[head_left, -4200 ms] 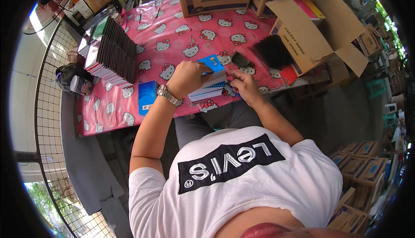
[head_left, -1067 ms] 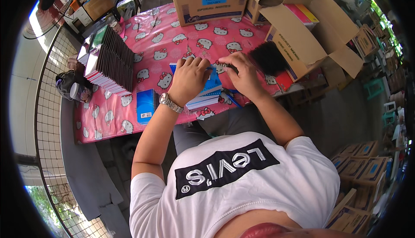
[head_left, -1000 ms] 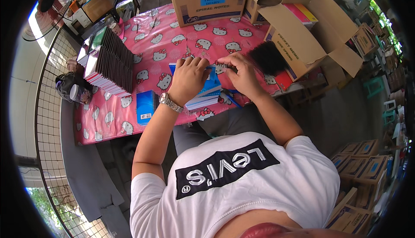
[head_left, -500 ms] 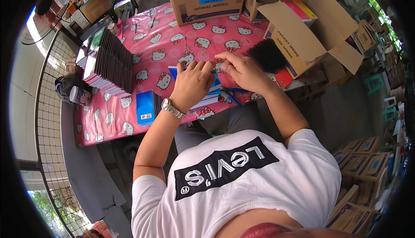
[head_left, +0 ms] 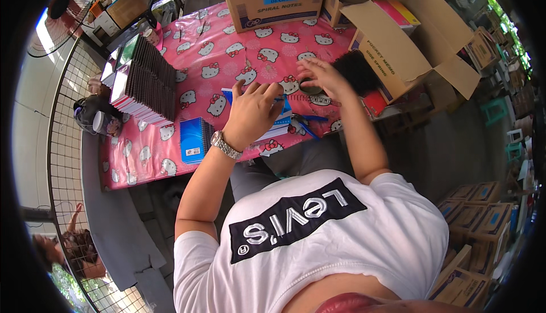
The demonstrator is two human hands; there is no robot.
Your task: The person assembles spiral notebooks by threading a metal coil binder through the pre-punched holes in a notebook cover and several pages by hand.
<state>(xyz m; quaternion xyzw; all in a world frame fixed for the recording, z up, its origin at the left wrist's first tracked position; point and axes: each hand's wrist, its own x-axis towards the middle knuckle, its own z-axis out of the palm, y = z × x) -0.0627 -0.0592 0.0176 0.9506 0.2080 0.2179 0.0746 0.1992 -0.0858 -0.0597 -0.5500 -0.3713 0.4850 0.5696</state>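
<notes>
My left hand (head_left: pixel 257 109) is closed over a blue spiral notebook (head_left: pixel 281 126) near the table's front edge, its fingers curled on the upper end. A thin dark wire coil (head_left: pixel 310 98) stretches from the notebook's side toward the right. Over it hovers my right hand (head_left: pixel 327 80), fingers apart, gripping nothing that I can see. Beneath its fingers shows a dark round thing (head_left: pixel 311 87), whose kind I cannot make out. Blue-handled pliers (head_left: pixel 309 124) lie just right of the notebook. A bunch of black wire coils (head_left: pixel 355 73) rests farther right.
Stacked spiral notebooks (head_left: pixel 145 83) rise at the left, with a small blue notebook pile (head_left: pixel 195 141) nearer. A closed carton (head_left: pixel 274 3) stands at the back; an open carton (head_left: pixel 392 57) at the right. A fan (head_left: pixel 61 5) and wire mesh (head_left: pixel 60 142) border the left.
My right hand has moved right and up from beside the left hand, its fingers spreading. The coil and dark round thing now show. A person has appeared beyond the mesh at lower left.
</notes>
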